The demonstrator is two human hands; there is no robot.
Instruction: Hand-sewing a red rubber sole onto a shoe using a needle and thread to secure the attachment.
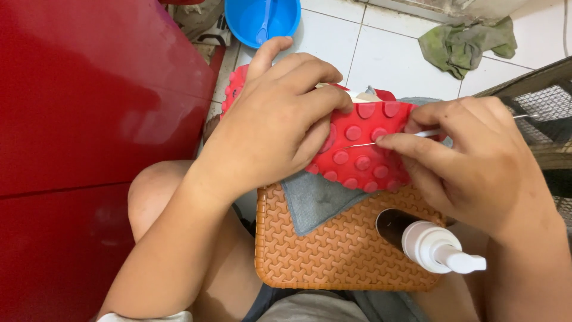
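The left hand [280, 119] gripped a red studded shoe sole [363, 155] over an orange woven tray [333, 250]. The right hand [476, 161] pinched a thin metal pick [363, 144] against it. A blue bowl [262, 21] on the floor held a spoon [263, 24].

White tiled floor [411, 59], a glossy red cabinet [89, 107] on the left.

Home floor, white tiles [393, 53], blue basin [262, 21]

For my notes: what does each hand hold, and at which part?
Left hand grips the red studded shoe sole around its middle; right hand pinches a thin needle tool near its white handle.
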